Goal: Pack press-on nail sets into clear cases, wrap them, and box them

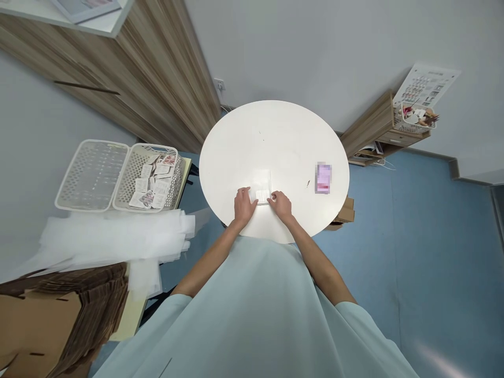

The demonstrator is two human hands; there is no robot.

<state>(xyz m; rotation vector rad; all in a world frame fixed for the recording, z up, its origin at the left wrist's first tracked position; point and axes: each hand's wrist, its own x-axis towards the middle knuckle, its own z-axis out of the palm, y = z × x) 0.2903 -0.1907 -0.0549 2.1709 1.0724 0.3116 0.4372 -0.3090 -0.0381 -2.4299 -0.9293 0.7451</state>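
Observation:
A thin, whitish translucent foam sheet [260,178] lies on the white round table [271,131], close to its near edge. On or inside its near end is a small white packet [261,196] with faint print; which of the two I cannot tell. My left hand [244,207] grips the sheet's near left side, thumb at the packet's corner. At the near right corner, my right hand [281,205] pinches the edge between thumb and curled fingers. To the right on the table lies a pink and purple item [323,178], blurred out.
At left, an open white basket [118,181] holds several printed packets [155,181]. Beside it are stacked white foam sheets [114,236] and flat brown cardboard [43,325]. A wooden cabinet [157,63] stands behind left, a low shelf [374,128] right, cardboard boxes [345,211] under the table.

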